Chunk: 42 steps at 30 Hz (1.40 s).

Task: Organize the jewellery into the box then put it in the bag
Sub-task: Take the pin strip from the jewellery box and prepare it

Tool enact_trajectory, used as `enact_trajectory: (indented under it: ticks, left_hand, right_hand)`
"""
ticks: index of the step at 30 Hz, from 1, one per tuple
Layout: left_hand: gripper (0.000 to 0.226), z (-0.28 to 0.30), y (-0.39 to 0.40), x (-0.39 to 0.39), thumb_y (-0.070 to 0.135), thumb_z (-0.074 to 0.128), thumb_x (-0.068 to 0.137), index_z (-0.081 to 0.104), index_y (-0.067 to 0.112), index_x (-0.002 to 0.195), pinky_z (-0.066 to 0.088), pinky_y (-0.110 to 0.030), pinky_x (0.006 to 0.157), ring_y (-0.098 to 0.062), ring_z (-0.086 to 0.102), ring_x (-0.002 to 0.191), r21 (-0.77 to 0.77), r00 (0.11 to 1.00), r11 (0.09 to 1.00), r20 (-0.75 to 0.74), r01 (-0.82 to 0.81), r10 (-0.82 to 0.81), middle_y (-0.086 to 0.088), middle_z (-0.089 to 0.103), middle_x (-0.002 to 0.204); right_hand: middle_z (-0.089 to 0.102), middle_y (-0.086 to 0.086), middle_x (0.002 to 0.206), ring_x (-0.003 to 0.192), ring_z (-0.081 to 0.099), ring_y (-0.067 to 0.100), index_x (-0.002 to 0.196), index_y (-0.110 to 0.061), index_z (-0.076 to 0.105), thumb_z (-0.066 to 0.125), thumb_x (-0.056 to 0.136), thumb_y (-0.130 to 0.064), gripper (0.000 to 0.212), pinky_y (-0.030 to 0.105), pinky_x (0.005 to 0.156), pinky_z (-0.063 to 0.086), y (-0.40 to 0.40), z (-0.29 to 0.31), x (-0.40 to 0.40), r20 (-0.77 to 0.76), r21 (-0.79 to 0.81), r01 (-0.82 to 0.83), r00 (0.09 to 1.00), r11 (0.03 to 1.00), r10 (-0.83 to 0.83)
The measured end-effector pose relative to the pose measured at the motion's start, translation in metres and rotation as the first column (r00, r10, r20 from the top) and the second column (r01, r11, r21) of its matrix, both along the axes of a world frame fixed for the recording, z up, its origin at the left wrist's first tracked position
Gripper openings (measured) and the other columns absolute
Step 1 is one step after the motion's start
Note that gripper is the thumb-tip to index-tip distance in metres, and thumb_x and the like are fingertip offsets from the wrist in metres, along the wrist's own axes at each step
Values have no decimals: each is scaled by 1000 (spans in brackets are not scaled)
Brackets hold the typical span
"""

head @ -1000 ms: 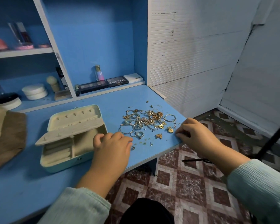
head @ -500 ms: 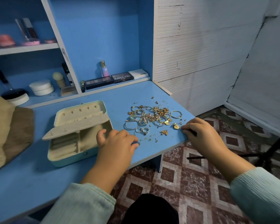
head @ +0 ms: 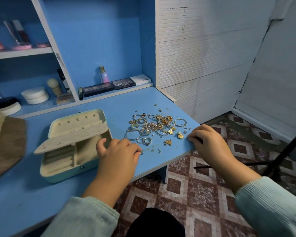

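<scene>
- Blue table (head: 41,194) under blue shelving, white panelled wall to the right: a person sits at its near edge, both hands resting on the top.
- Left hand (head: 117,157) lies knuckles-up, fingers curled down, fingertips beside a small stud (head: 141,152); whether it pinches the piece cannot be told.
- Right hand (head: 208,141) sits at the table's right corner, fingers bent onto the surface, just beside a gold heart pendant (head: 180,135); no piece is visibly held.
- Jewellery pile (head: 154,127), a tangle of rings, hoops and chains, lies ahead of and between the two hands, with loose studs scattered nearer the edge.
- Jewellery box (head: 72,146) stands open with its inner flap raised, touching or just beside the left thumb; the left hand is the nearer one, so a short leftward carry would likely reach its compartments.
- Tan bag (head: 5,144) lies at the far left, beyond the box.
- Against half a second ago, both hands hold almost the same places; only the view has shifted slightly.
- Cosmetics (head: 109,82) line the shelf behind.
</scene>
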<state>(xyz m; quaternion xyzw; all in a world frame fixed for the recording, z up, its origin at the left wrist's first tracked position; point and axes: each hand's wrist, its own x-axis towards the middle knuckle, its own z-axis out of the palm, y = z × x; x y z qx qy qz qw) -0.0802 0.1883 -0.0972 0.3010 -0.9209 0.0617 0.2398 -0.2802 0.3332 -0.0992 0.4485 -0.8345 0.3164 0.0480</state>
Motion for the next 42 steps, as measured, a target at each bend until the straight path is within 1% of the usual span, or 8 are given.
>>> enact_trajectory:
  ticks: [4, 11, 13, 15, 19, 34, 37, 42]
  left_hand:
    - [23, 0, 1, -2, 26, 86, 59, 66, 37, 62, 21, -40, 86, -18, 61, 65, -2, 999, 1000, 15, -30, 30, 13, 62, 66]
    - [20, 0, 1, -1, 26, 83, 62, 68, 38, 68, 21, -40, 87, -16, 62, 68, 49, 999, 999, 48, -15, 13, 14, 63, 70]
    - [10, 7, 3, 1, 32, 72, 77, 69, 40, 82, 15, -42, 93, -14, 61, 85, 51, 993, 997, 104, -62, 56, 16, 65, 85]
    - [20, 10, 5, 1, 36, 48, 93, 64, 42, 105, 4, -40, 98, -10, 52, 108, 85, 981, 991, 172, -101, 85, 18, 60, 108]
    - [31, 14, 5, -2, 39, 31, 99, 53, 43, 120, -1, -38, 98, -6, 42, 117, 101, 976, 988, 195, -117, 95, 21, 53, 121]
    - [30, 26, 3, -7, 38, 29, 99, 58, 38, 105, 3, -38, 93, -8, 46, 107, 127, 962, 984, 259, -122, 86, 20, 58, 107]
    - [29, 31, 0, -9, 37, 30, 99, 59, 37, 103, 10, -34, 88, -9, 48, 104, 149, 967, 982, 242, -115, 77, 18, 60, 103]
    - [25, 41, -7, -17, 34, 39, 98, 60, 32, 111, 40, -30, 84, -15, 50, 104, 290, 987, 956, 162, -43, -5, 10, 61, 108]
  right_hand:
    - [60, 4, 102, 95, 55, 19, 95, -6, 73, 61, 88, -10, 15, 30, 81, 45, -1, 0, 2, 5, -20, 1, 1000, 1000, -1]
    - [59, 2, 103, 95, 54, 17, 100, -7, 72, 59, 90, -13, 18, 22, 80, 40, -1, 0, 2, 23, -32, 2, 1000, 999, -1]
    - [59, 2, 102, 95, 54, 18, 100, -7, 72, 58, 90, -13, 18, 25, 81, 42, -1, 0, 2, 21, -30, -1, 1000, 1000, 2]
    - [59, 3, 101, 95, 55, 19, 100, -7, 72, 59, 90, -13, 18, 27, 82, 44, -1, 0, 2, 18, -29, -6, 1000, 1000, 7]
    - [60, 3, 100, 94, 55, 19, 99, -7, 72, 61, 89, -14, 17, 28, 81, 45, -1, -2, 1, -3, -31, -14, 1000, 999, 14]
    - [56, 1, 95, 89, 52, 17, 98, -8, 70, 61, 88, -14, 14, 22, 75, 37, -3, -2, -2, -53, 1, -55, 997, 998, 55]
    - [51, -6, 94, 82, 47, 10, 101, -14, 67, 58, 91, -17, 14, 13, 66, 34, -4, 4, -4, -18, 43, -72, 997, 997, 73]
    - [50, -9, 88, 80, 48, 10, 93, -19, 65, 54, 92, -18, 11, 18, 67, 36, -14, 19, -8, -6, 82, -103, 995, 991, 104]
